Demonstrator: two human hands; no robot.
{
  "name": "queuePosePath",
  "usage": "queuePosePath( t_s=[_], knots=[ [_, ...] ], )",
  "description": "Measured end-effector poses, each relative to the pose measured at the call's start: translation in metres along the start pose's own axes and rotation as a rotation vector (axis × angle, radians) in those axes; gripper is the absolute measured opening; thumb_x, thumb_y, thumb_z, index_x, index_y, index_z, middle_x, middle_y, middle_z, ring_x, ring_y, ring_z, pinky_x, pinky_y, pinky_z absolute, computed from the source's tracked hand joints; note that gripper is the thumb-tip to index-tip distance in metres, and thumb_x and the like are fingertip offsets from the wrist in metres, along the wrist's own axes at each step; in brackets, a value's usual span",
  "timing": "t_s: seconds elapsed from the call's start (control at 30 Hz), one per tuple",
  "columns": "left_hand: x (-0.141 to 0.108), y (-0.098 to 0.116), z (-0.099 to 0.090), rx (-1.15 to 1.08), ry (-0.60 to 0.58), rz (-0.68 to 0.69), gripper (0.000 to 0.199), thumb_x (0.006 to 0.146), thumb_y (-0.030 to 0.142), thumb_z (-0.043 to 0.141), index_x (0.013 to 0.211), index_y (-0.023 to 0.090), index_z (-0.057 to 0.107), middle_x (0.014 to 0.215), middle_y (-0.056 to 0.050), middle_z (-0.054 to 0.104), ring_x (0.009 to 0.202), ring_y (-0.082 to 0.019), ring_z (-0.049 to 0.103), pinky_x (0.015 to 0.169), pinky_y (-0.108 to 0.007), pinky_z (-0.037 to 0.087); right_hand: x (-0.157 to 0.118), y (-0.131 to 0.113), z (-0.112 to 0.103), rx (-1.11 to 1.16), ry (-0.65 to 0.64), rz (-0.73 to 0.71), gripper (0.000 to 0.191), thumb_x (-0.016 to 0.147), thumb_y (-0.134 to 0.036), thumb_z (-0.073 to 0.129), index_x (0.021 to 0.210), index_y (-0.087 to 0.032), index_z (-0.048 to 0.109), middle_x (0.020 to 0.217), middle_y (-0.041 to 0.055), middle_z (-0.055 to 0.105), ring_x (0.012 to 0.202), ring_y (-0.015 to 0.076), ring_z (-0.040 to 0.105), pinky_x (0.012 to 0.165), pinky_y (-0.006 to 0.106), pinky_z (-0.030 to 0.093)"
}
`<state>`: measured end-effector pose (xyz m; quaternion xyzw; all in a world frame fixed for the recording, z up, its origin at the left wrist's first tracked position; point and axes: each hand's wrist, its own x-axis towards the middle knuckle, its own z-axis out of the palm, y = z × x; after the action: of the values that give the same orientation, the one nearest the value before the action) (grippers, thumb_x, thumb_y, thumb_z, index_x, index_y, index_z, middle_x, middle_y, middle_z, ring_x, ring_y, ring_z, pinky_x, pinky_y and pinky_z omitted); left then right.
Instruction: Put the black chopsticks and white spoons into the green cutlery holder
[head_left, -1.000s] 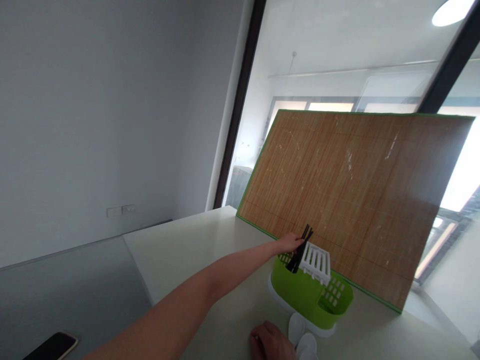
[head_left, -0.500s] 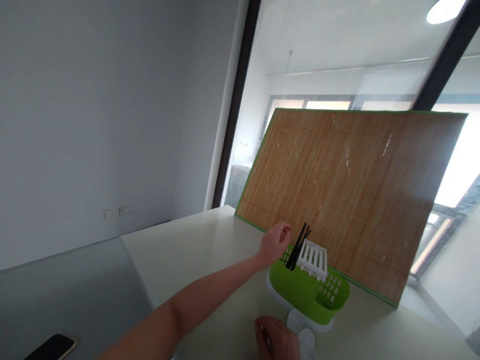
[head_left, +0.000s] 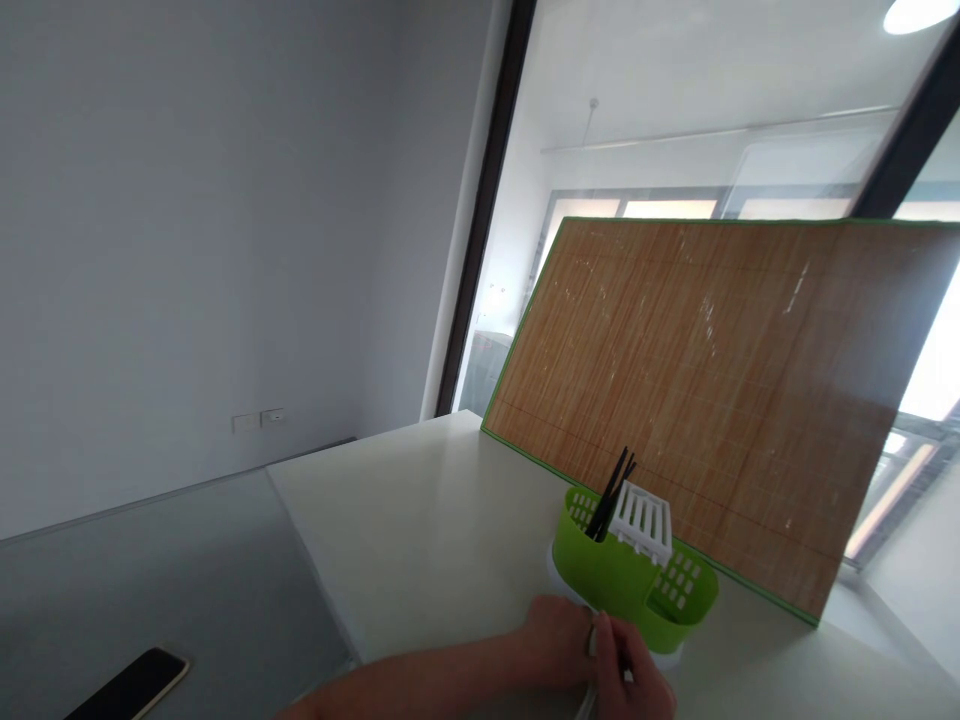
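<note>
My left hand [head_left: 556,640] reaches in from the left, low in front of a green holder [head_left: 607,578] with a white base. My right hand [head_left: 634,678] meets it there, its fingers closed. Between the two hands shows a slim pale strip, thin and smooth [head_left: 587,703]; its kind cannot be made out. My right fingers close around it, and my left fingertips are partly hidden behind them. Black chopsticks [head_left: 611,497] lean out of the holder's left compartment. A white slotted rack [head_left: 643,522] sits across its middle. The right compartment has a perforated back wall.
Behind the holder a brown bamboo mat [head_left: 690,390] with green edging leans upright against the glass. A phone [head_left: 135,685] lies on the grey surface [head_left: 202,570] at lower left. The white tabletop [head_left: 420,520] extends left of the holder.
My left hand has come down from beside the chopsticks to my right hand. Round white pieces near my right hand are now hidden. The view has shifted slightly left.
</note>
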<state>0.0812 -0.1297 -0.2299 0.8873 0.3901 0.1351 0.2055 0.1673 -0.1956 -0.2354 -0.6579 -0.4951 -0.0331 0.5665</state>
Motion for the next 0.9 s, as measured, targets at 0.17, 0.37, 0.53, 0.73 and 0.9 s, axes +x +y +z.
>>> queuePosePath(
  t_s=[0.17, 0.37, 0.53, 0.73, 0.9],
  knots=[
    [0.012, 0.009, 0.003, 0.096, -0.013, 0.032, 0.031, 0.080, 0.042, 0.044, 0.085, 0.023, 0.068, 0.081, -0.011, 0.070, 0.076, -0.031, 0.065, 0.059, -0.038, 0.048, 0.001, 0.006, 0.002, 0.042, -0.101, 0.014, 0.055, 0.077, -0.069, 0.042, 0.076, -0.019, 0.066, 0.062, 0.0022, 0.066, 0.053, 0.0178, 0.058, 0.052, 0.023, 0.041],
    [-0.007, -0.008, -0.029, 0.027, 0.185, -0.088, 0.026, 0.081, 0.040, 0.046, 0.086, 0.022, 0.064, 0.076, -0.004, 0.067, 0.071, -0.021, 0.062, 0.059, -0.027, 0.043, 0.008, 0.014, 0.001, 0.095, -0.210, 0.061, 0.051, 0.075, -0.067, 0.047, 0.077, -0.019, 0.063, 0.063, 0.0018, 0.066, 0.054, 0.0166, 0.059, 0.052, 0.023, 0.042],
    [-0.034, -0.019, -0.074, -0.176, 0.548, -0.027, 0.023, 0.087, 0.037, 0.040, 0.092, 0.021, 0.056, 0.069, 0.003, 0.060, 0.059, -0.010, 0.052, 0.057, -0.020, 0.036, 0.000, 0.014, 0.016, 0.141, -0.290, 0.030, 0.045, 0.078, -0.064, 0.046, 0.082, -0.020, 0.054, 0.050, -0.0057, 0.050, 0.043, 0.0136, 0.047, 0.045, 0.023, 0.035],
    [-0.051, -0.017, -0.078, -0.259, 0.607, 0.075, 0.022, 0.087, 0.038, 0.043, 0.084, 0.020, 0.056, 0.063, 0.004, 0.057, 0.056, -0.009, 0.047, 0.056, -0.019, 0.034, -0.018, 0.013, 0.035, 0.114, -0.444, -0.064, 0.058, 0.079, -0.068, 0.039, 0.106, -0.019, 0.054, 0.054, -0.0052, 0.053, 0.042, 0.0155, 0.050, 0.046, 0.026, 0.036],
    [-0.054, -0.015, -0.064, -0.225, 0.553, 0.165, 0.021, 0.087, 0.035, 0.043, 0.085, 0.021, 0.057, 0.065, 0.002, 0.058, 0.056, -0.009, 0.048, 0.056, -0.020, 0.035, -0.020, 0.024, 0.037, 0.050, -0.512, -0.119, 0.051, 0.081, -0.066, 0.034, 0.069, -0.023, 0.059, 0.053, -0.0009, 0.060, 0.043, 0.0168, 0.053, 0.046, 0.027, 0.036]
  ],
)
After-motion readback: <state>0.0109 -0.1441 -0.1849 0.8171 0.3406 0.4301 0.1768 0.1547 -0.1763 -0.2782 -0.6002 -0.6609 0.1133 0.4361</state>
